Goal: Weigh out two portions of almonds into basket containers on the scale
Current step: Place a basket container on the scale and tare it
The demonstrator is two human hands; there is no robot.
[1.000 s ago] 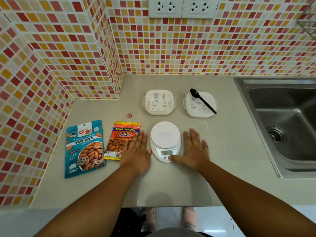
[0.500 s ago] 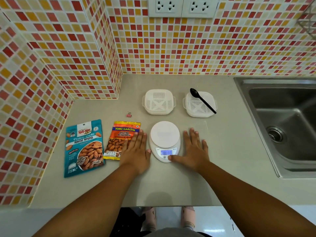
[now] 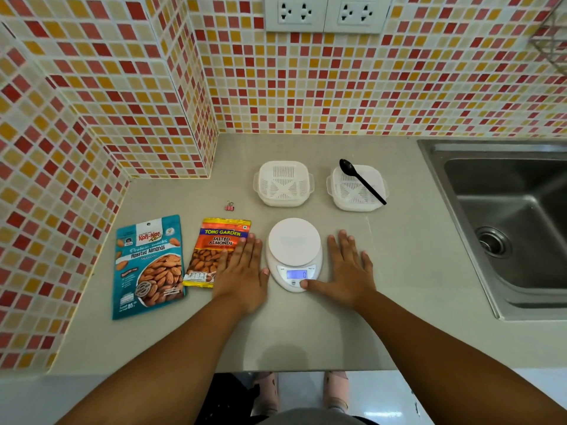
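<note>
A white kitchen scale point(image 3: 294, 242) stands on the grey counter point(image 3: 306, 326), its platform bare and its display lit with a 0. My left hand point(image 3: 241, 271) lies flat just left of it, fingers overlapping the orange salted almonds bag point(image 3: 211, 250). My right hand point(image 3: 348, 268) lies flat on the right, its thumb pressing the scale's front panel. A teal roasted almonds bag point(image 3: 148, 265) lies further left. Two white basket containers point(image 3: 283, 183) point(image 3: 346, 191) sit behind the scale. A black spoon point(image 3: 362, 180) rests across the right one.
A small pink binder clip point(image 3: 229, 205) lies behind the orange bag. A steel sink point(image 3: 515, 222) is set into the counter on the right. Tiled walls close off the back and left, with a tiled corner point(image 3: 159, 127) jutting out. The counter's front edge is near my body.
The scale's display has lit up and now reads 0. Both hands have stayed where they were.
</note>
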